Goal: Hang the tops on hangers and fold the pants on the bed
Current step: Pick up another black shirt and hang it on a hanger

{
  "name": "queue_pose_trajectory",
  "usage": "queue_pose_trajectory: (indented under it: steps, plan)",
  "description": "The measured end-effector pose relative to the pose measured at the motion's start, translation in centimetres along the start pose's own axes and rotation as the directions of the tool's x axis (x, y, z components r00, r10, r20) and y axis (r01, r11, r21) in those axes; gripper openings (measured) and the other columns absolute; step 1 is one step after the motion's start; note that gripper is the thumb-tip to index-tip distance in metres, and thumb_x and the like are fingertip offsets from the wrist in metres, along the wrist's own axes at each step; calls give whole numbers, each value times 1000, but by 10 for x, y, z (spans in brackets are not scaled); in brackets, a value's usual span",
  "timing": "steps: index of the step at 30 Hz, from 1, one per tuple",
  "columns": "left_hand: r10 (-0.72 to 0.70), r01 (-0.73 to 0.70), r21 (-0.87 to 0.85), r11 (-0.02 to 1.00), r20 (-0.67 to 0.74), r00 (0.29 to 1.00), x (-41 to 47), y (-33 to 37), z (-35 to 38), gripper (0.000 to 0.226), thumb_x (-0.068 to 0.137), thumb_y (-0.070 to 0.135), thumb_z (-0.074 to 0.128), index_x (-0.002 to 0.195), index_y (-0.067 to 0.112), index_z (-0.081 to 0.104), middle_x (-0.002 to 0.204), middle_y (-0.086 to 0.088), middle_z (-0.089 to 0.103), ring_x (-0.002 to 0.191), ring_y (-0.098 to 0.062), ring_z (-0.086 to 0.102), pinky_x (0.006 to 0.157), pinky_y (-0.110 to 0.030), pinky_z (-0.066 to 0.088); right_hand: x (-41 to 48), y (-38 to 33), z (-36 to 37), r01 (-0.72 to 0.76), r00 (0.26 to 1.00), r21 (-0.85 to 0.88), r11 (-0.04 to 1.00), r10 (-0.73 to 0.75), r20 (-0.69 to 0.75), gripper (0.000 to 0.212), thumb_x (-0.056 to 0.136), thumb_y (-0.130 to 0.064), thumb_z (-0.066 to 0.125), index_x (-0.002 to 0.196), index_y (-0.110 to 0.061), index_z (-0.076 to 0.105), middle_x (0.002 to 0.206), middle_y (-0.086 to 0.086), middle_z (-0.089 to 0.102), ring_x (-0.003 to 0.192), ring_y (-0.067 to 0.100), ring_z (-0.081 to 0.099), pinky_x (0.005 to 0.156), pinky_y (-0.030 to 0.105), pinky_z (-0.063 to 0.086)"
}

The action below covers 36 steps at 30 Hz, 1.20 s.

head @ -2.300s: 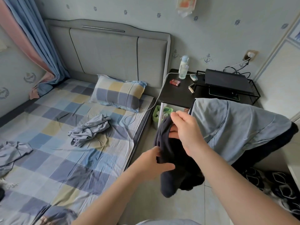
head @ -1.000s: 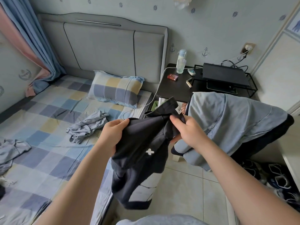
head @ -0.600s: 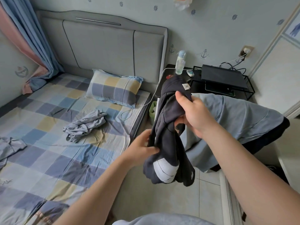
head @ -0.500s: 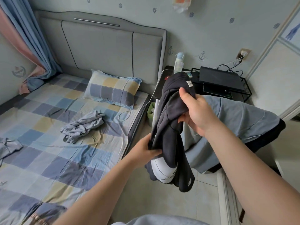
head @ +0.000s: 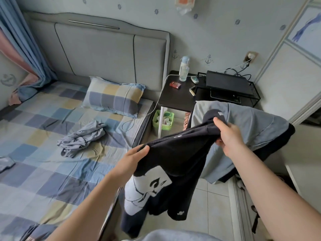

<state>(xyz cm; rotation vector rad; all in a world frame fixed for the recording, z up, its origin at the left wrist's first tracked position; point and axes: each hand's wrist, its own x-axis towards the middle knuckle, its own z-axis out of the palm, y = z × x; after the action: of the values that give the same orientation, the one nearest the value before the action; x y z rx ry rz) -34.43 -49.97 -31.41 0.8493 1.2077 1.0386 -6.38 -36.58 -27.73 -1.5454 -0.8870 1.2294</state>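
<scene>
1. The black top (head: pixel 175 153) is stretched between my two hands. It hangs in the air over the floor just beside the edge of the bed (head: pixel 43 171) and does not touch it.
2. My left hand (head: pixel 133 159) pinches the top's upper edge at the lower end, thumb on the cloth. My right hand (head: pixel 229 136) is higher and further right, with its fingers curled round a bunched part.
3. I hold one top. Two more pieces lie on the bed: a crumpled grey-blue garment (head: pixel 81 138) near the middle and a second grey-blue piece (head: pixel 5 163), cut off at the left edge. One light blue garment (head: pixel 251 122) is draped behind my right hand over something dark that I cannot make out.
4. The top is black with a large white print on the part that hangs down. There is a small white mark near its lowest edge.
5. One checked pillow (head: pixel 112 98) lies at the head of the bed. The black worktop (head: pixel 175 100) beside it carries one bottle (head: pixel 184 68) and one red box (head: pixel 175 85). One green basket (head: pixel 163 119) stands under it.
</scene>
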Motion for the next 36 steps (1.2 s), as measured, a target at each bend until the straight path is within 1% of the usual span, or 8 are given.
queue_pose_trajectory:
  steps: [4,7,11,15,19,28,31,36]
  plan:
    - [-24,26,-102,994,26,999,-9,10,3,34,106,24,40,124,9,65,121,-18,69,117,-36,64,107,-50,44,7,44,1,21,999,-387,922,-3,47,35,90,-19,70,119,-5,56,107,9,59,86,20,57,73,32,49]
    - [89,-89,103,991,4,996,-11,23,5,31,106,24,44,113,6,68,101,-11,72,95,-22,69,87,-32,54,-14,50,20,206,938,-501,841,-23,347,55,87,-20,75,136,-17,51,127,-2,50,118,16,49,101,33,41]
    - [242,-240,588,773,76,967,-13,39,8,24,103,27,52,92,8,63,69,-2,51,64,-9,46,63,-24,36,-56,25,58,446,623,-341,828,-14,782,64,86,-26,77,142,-40,47,148,-19,44,139,1,34,108,26,30]
    - [337,-305,665,682,85,938,-24,52,4,12,97,25,62,90,21,70,77,0,66,66,-6,56,63,-19,43,-82,23,93,477,425,-320,819,104,899,39,88,-17,76,124,-27,65,125,-12,66,119,0,57,97,12,43]
    - [418,-331,600,729,-6,909,-26,57,-11,7,95,20,65,92,20,71,73,1,66,64,-7,57,61,-19,45,-90,26,108,468,465,-234,852,-13,885,9,93,-18,68,100,-14,72,96,-7,71,94,9,65,103,48,47]
    - [31,-80,371,925,138,990,-17,-12,-28,30,92,27,68,106,0,66,96,-10,73,92,-24,70,82,-32,56,-91,1,81,344,648,51,937,-276,710,16,99,-8,56,99,-10,72,93,-4,75,93,8,69,83,20,52]
    - [-73,-34,573,819,164,984,0,-33,-19,44,80,42,73,109,10,65,104,-12,71,100,-29,69,96,-55,52,-84,4,68,279,686,124,952,-288,669,20,98,-12,56,99,-17,76,104,5,75,105,21,69,95,33,54]
    - [195,3,821,571,-140,971,20,-40,0,16,90,22,67,95,13,56,100,1,54,87,-24,56,74,-36,46,-71,18,33,277,797,73,958,-272,539,24,99,-7,55,96,-19,75,101,8,75,101,22,69,92,38,51]
